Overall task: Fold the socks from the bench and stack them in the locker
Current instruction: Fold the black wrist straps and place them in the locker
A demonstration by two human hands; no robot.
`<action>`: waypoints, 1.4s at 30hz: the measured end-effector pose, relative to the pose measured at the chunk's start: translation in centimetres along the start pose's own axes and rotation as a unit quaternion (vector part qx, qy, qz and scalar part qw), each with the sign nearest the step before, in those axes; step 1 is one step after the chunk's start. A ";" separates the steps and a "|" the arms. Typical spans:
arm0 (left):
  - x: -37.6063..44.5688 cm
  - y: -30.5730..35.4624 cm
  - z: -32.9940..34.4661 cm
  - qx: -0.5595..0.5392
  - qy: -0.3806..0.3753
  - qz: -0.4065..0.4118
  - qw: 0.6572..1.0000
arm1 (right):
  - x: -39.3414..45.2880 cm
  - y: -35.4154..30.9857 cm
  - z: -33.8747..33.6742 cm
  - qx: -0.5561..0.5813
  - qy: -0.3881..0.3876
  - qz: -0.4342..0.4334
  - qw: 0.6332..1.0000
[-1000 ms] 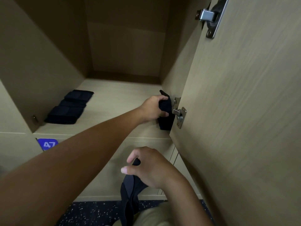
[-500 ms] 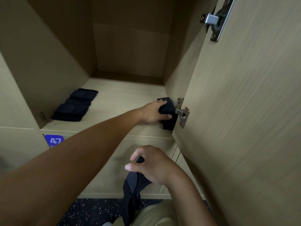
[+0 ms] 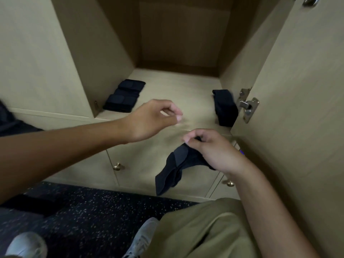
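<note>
Left hand [image 3: 149, 120]: held in the air in front of the locker opening, near the front edge of the locker floor [image 3: 176, 94]; fingers loosely curled, thumb and fingertips close together, nothing in the grip
Right hand [image 3: 210, 149]: lower and to the right, just beside the left hand but apart from it; fingers curled, grip pinching the upper end of a dark sock
Loose sock [image 3: 176, 164]: dark navy or black — hangs from the right hand below the locker opening, in front of the lower cabinet doors; drapes down and to the left, its lower end free
Folded sock, right [image 3: 225, 108]: lies on the locker floor against the right wall, close to the front edge, just beside the door hinge [image 3: 248, 107]; no hand touches it
Folded socks, left [image 3: 124, 95]: dark bundles in a row along the left wall, touching one another; exact count hard to tell
Locker door [image 3: 297, 108]: open, at the right of the view
Lower cabinets: two round brass knobs [image 3: 117, 166] visible
Floor [image 3: 83, 207]: dark, speckled — grey shoes and olive trousers [image 3: 201, 229] at the bottom
</note>
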State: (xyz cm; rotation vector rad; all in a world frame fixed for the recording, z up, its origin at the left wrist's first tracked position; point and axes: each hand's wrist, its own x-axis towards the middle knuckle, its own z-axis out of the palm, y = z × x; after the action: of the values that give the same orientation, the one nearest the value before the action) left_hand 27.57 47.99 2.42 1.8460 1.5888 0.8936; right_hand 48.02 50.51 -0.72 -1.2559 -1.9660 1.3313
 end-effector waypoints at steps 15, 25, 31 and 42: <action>-7.4 -2.8 0.5 -0.213 -0.086 -0.066 0.971 | -1.3 -2.7 1.4 0.120 0.065 -0.002 0.991; -7.5 -2.3 0.2 -0.128 -0.024 -0.074 0.989 | -1.2 -1.9 1.3 -0.005 0.103 0.006 0.995; -6.8 -1.6 0.4 -0.098 0.047 -0.083 0.991 | -2.2 -1.0 0.7 -0.069 0.133 0.013 0.989; 1.3 2.5 0.9 -0.117 0.118 -0.043 0.985 | -4.4 0.5 0.7 -0.130 0.138 0.071 0.979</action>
State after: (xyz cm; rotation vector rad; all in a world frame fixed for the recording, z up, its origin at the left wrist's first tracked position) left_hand 29.99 48.89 3.93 1.5445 1.6082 1.2394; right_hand 49.84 46.40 -0.98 -1.6330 -1.9229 0.9192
